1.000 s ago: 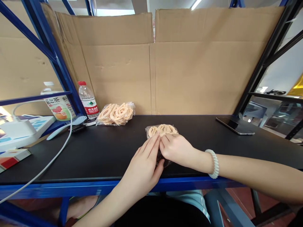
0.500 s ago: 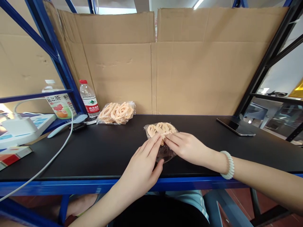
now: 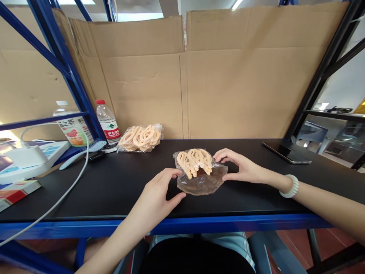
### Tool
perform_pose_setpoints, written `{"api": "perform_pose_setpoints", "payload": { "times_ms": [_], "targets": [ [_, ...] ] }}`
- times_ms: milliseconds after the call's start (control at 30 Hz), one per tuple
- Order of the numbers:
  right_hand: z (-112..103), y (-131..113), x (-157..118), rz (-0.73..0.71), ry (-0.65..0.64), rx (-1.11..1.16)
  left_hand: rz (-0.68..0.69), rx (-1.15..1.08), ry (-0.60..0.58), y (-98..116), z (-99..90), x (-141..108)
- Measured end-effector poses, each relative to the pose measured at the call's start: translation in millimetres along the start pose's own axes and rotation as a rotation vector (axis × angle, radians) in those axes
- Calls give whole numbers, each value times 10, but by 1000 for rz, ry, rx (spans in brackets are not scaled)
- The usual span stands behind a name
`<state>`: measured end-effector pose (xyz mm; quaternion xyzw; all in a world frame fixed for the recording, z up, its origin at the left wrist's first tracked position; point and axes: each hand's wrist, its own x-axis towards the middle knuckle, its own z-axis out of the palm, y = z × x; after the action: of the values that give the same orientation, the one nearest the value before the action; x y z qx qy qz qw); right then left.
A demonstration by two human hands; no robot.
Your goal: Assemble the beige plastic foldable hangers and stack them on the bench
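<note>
- at left hand (image 3: pixel 159 190), a wide grip by the 9 o'clock edge of the clear bag (image 3: pixel 201 175)
- at right hand (image 3: pixel 241 167), equally wide and near, 3 o'clock edge
- flat on tabletop (image 3: pixel 114 186) between both: pale rings (image 3: pixel 186 163) toward 12, loose film (image 3: pixel 201 187) toward 6

Black table (image 3: pixel 119 194), blue along its front edge; lying on it near the front, a clear bag (image 3: pixel 201 184) of pale rings (image 3: pixel 185 163); at the back, left of centre, a second bag (image 3: pixel 140 137) beside a standing bottle (image 3: pixel 108 123); far left, a brush (image 3: pixel 74 156); right, a phone (image 3: pixel 286 152)
</note>
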<state>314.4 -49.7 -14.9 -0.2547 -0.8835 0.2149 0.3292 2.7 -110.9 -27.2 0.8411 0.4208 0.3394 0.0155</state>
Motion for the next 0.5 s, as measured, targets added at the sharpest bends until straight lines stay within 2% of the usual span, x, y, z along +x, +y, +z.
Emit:
{"api": "perform_pose_setpoints", "payload": {
  "times_ms": [133,300,400,500],
  "targets": [
    [32,-13,77,66,23,162,-19,4,15,89,38,91],
    [-34,-31,3,69,-12,107,17,14,-27,141,-34,107],
    [-33,-90,-68,14,-55,64,31,34,-1,125,-74,56],
    [25,-209,-135,-112,-83,-39,113,164,52,85,-109,-33]
  ]
}}
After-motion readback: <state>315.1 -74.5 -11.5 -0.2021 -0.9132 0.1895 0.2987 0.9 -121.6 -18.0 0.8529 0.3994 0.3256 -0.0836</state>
